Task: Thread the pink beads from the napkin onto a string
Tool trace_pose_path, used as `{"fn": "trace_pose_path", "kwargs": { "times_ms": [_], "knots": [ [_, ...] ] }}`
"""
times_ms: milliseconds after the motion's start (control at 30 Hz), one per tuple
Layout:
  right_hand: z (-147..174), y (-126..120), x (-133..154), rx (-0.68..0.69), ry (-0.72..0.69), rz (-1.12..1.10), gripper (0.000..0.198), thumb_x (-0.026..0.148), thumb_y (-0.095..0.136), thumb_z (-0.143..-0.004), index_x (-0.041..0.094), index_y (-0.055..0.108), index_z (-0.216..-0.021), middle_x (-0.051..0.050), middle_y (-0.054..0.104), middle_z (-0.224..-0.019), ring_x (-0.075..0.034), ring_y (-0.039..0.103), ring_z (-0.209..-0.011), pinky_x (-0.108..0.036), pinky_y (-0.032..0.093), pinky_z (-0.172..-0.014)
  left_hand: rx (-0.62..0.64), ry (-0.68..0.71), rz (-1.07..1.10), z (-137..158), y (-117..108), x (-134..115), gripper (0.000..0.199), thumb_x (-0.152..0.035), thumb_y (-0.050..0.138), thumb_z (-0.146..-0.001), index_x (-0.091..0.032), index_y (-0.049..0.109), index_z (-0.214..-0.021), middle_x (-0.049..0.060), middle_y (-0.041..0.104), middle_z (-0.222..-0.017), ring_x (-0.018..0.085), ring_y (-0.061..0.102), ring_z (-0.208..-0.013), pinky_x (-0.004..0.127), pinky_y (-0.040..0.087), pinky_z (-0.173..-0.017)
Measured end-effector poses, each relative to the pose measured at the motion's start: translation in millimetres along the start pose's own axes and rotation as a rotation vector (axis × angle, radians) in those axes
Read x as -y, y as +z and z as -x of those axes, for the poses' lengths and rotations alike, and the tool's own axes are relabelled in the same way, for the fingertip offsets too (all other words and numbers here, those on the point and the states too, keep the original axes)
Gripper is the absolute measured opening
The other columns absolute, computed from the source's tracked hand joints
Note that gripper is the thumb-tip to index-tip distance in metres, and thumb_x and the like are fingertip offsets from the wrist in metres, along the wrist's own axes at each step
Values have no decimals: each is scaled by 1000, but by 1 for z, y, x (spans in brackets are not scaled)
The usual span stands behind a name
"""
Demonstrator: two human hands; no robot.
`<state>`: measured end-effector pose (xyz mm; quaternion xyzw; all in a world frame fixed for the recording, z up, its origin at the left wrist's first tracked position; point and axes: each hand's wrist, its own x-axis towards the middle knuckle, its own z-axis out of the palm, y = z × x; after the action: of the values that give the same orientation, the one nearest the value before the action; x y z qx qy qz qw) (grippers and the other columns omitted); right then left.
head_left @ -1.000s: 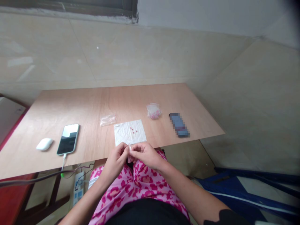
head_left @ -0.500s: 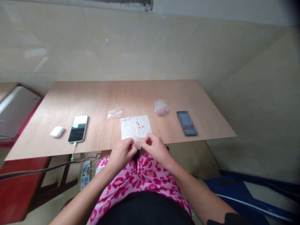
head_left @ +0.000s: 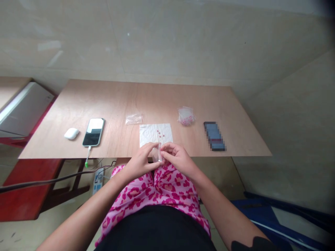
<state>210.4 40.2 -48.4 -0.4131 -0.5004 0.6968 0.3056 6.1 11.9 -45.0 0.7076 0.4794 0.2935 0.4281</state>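
Small clear bag [head_left: 157, 153] is up between both hands, off the near edge of the table [head_left: 104, 97], just in front of the sheet of tissue [head_left: 148, 131]. Left hand [head_left: 140, 159]: thumb and fingers set apart, bag spanned between them. Right hand [head_left: 178, 158]: fingers gathered close together at the bag's right edge; exact contact too small to tell.

Handling, judged by look: very light, thin film, limp and probably slick; would crumple or slide rather than break. Best hold seems to be a fingertip pinch on opposite edges near the rim, leaving the middle free. Hard squeezing would likely fold it flat.

Containers: contents of the held bag cannot be made out. Bag of pink pieces [head_left: 186, 118] lies beyond the tissue to the right — pink mass settled toward its near side. Flat clear bag [head_left: 134, 119], beyond the tissue to the left — no contents discernible. On the tissue: a few small reddish beads [head_left: 160, 136], loose — likely light and quick to roll if the sheet is nudged.
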Motion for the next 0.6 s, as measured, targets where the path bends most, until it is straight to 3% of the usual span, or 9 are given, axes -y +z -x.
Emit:
{"fn": "trace_pose_path", "kwargs": {
  "times_ms": [133, 233, 333, 433, 600],
  "knots": [
    [2, -3, 3, -24, -25, 187, 21, 37, 64, -93, 19, 74, -100, -3, 70, -83, -16, 65, -69, -29, 54, -66, -34, -61, 64, -1, -3, -3, 55, -41, 77, -88, -26, 56, -137, 12, 64, -132, 32, 58, -126, 49, 45, -110],
    [5, -4, 8, -40, -206, 431, 22, 28, 59, -96, 20, 79, -101, -7, 70, -95, -17, 65, -77, -27, 53, -67, -51, -98, 121, -2, -5, -2, 50, -41, 76, -88, -24, 60, -132, 11, 66, -128, 30, 60, -122, 47, 46, -108],
    [9, -3, 12, 0, -380, 551, 24, 24, 60, -95, 22, 79, -110, -9, 64, -109, -14, 61, -74, -26, 50, -61, 10, -171, 302, -4, -9, 1, 47, -45, 71, -92, -23, 60, -132, 9, 68, -117, 24, 67, -101, 37, 55, -89],
    [12, -1, 13, 24, -433, 588, 24, 25, 62, -95, 23, 76, -114, -11, 61, -119, -13, 58, -69, -27, 51, -61, 126, -238, 506, -7, -14, 1, 47, -46, 67, -94, -21, 61, -134, 8, 69, -104, 20, 67, -81, 31, 54, -70],
    [13, 1, 18, 21, -443, 588, 15, 22, 59, -95, 22, 73, -99, -10, 66, -120, -13, 58, -68, -28, 51, -64, 277, -187, 547, -9, -20, -2, 43, -41, 71, -92, -21, 66, -129, 12, 69, -116, 28, 64, -111, 43, 53, -97]
  ]
}}
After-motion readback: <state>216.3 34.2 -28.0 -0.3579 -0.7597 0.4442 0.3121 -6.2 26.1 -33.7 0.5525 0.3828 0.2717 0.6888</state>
